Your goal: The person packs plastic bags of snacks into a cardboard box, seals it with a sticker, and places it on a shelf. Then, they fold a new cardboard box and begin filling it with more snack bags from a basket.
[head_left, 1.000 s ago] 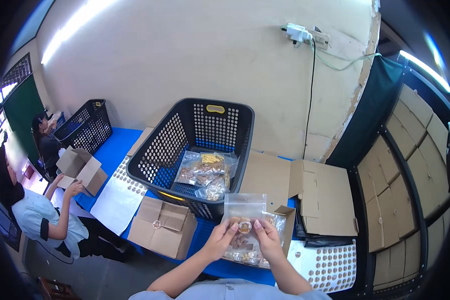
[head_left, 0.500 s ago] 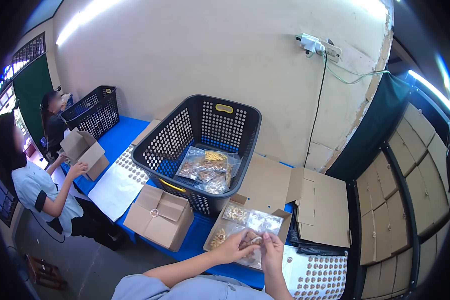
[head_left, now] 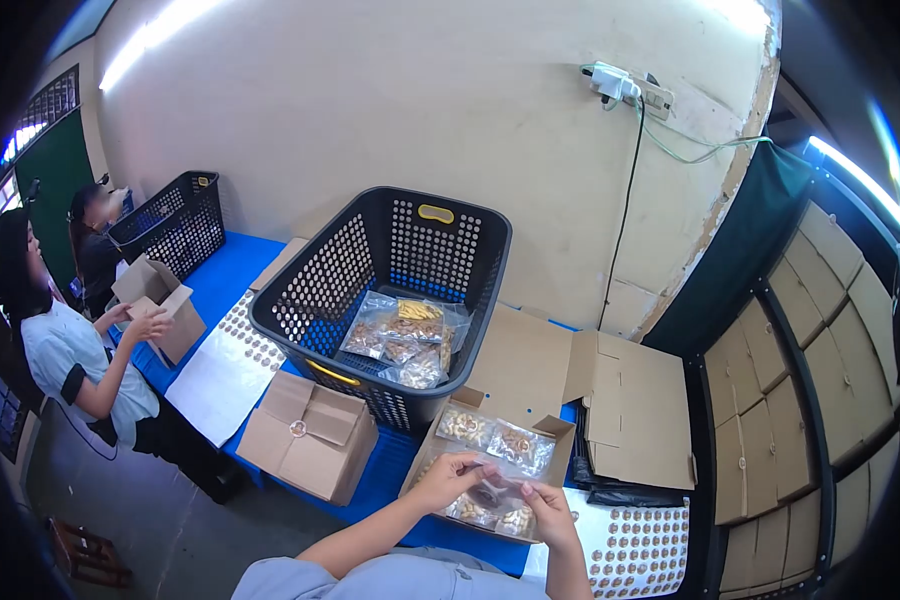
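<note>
"Looking through the head view, what do we note at the hands?"

"Left hand (head_left: 450,482): thumb and fingers pinching one side of a clear plastic bag (head_left: 505,476). Right hand (head_left: 552,512): pinching the other side."

"Where do we place the bag?"

"Over an open brown cardboard box (head_left: 562,448) containing flat clear packets (head_left: 522,449). Beyond the box we see a black perforated plastic basket (head_left: 395,408); to its right, a white sheet of round stickers (head_left: 638,552)."

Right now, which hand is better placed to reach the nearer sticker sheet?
Probably the right hand: it is closer to the sheet, while the left hand is over the open box. Both hold a bag, so the left would need to support it alone.
</note>
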Tool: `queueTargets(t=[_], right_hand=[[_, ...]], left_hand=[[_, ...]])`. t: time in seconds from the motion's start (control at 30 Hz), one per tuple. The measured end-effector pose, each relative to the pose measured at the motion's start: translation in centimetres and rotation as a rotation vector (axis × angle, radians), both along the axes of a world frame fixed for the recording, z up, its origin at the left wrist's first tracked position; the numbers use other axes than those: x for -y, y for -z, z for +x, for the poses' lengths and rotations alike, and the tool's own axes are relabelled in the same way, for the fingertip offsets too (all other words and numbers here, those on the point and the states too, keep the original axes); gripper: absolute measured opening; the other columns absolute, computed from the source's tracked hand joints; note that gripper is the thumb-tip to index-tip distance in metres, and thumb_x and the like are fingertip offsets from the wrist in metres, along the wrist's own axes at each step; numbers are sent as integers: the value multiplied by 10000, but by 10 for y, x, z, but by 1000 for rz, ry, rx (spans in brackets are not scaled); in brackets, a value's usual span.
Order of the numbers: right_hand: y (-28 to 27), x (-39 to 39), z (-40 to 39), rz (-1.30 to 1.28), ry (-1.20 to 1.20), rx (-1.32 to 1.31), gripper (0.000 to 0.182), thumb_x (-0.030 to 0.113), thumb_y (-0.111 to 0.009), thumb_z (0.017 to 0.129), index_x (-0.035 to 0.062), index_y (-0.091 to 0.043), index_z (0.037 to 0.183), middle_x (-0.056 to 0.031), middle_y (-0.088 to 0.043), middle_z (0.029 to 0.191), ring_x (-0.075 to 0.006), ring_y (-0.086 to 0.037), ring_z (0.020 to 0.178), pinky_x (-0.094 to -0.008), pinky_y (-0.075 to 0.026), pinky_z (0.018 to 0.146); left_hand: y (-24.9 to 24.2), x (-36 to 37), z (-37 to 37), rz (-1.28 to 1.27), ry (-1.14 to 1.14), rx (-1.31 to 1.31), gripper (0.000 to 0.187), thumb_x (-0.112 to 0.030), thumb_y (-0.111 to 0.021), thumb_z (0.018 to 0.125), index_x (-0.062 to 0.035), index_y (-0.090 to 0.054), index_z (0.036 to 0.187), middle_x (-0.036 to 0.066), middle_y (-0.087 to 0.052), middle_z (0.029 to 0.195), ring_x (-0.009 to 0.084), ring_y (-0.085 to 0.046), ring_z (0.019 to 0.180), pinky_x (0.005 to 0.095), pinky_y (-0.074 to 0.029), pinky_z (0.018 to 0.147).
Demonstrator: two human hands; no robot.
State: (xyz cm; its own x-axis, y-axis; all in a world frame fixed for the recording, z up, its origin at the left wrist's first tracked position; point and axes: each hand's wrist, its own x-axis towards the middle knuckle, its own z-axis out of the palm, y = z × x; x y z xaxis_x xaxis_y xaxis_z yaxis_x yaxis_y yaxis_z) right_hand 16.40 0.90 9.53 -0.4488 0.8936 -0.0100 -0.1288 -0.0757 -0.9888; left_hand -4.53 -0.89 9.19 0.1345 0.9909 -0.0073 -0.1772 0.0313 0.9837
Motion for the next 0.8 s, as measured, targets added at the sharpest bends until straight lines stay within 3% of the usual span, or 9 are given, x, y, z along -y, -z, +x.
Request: queueTargets(t=[0.13, 0.2, 0.27, 0.37, 0.47, 0.53, 0.6, 0.7, 0.8], right_hand=[[6, 0, 2, 84, 143, -96, 356, 253, -470, 994, -33, -621, 1142, -119, -684, 966, -160, -624, 879, -316, -472, 852], [6, -1, -3, 91, 323, -115, 387, 278, -462, 994, -37, -573, 1191, -140, -668, 942, -172, -620, 860, -319, -473, 829], [9, -1, -13, 295, 519, 11, 389, 290, -440, 1002, -28, -590, 1169, -108, -654, 917, -176, -611, 838, -314, -468, 821], [21, 0, -24, 603, 367, 234, 456, 352, -426, 997, -22, -569, 1215, -149, -596, 1016, -239, -580, 960, -351, -434, 883], [-7, 4, -42, 570, 402, 280, 423, 295, -491, 972, -10, -548, 1260, -170, -536, 1060, -279, -526, 1069, -365, -376, 962], [-11, 0, -55, 537, 759, 313, 356, 194, -591, 920, -15, -567, 1208, -164, -508, 1084, -281, -499, 1096, -357, -349, 979], [9, -11, -33, 455, 734, 283, 250, 118, -677, 850, -10, -623, 1058, -132, -555, 1026, -256, -512, 1069, -352, -336, 992], [17, -10, -16, 64, 431, 29, 125, 138, -713, 820, 14, -697, 812, -74, -661, 895, -220, -552, 1021, -379, -369, 983], [21, -12, -4, 124, 323, 5, 121, 112, -651, 875, 3, -665, 826, -49, -641, 876, -169, -566, 972, -360, -373, 973]], left_hand=[[11, -11, -7, 76, 23, 40, 302, -249, -533, 967, 10, -662, 1052, 69, -678, 983, 120, -601, 935, 284, -467, 853], [1, -15, -14, 234, -317, -134, 342, -283, -509, 971, 14, -661, 1046, 91, -681, 991, 148, -613, 966, 286, -453, 896], [12, -16, -10, 207, -139, -131, 444, -343, -544, 944, -1, -575, 1225, 147, -603, 1204, 218, -541, 1159, 329, -383, 1012], [25, -13, 31, 400, 85, -165, 818, -463, -607, 877, -10, -254, 1460, 177, -219, 1524, 270, -198, 1414, 389, -203, 1127], [8, -7, 43, 325, 67, -156, 632, -419, -507, 953, 18, -383, 1392, 161, -441, 1399, 242, -393, 1310, 348, -293, 1083], [5, -4, 43, 189, 120, -39, 564, -395, -464, 974, 28, -437, 1346, 164, -505, 1329, 242, -449, 1259, 343, -321, 1061], [4, -3, 37, 44, 175, 72, 515, -371, -421, 996, 38, -491, 1300, 168, -569, 1259, 242, -505, 1208, 337, -350, 1039], [8, -3, 27, 239, 277, -243, 515, -387, -340, 1016, 17, -483, 1301, 182, -591, 1212, 280, -577, 1093, 373, -417, 949], [9, -4, 19, 336, 360, -363, 616, -480, -291, 1000, 13, -466, 1323, 182, -555, 1276, 322, -531, 1172, 393, -367, 1019]])
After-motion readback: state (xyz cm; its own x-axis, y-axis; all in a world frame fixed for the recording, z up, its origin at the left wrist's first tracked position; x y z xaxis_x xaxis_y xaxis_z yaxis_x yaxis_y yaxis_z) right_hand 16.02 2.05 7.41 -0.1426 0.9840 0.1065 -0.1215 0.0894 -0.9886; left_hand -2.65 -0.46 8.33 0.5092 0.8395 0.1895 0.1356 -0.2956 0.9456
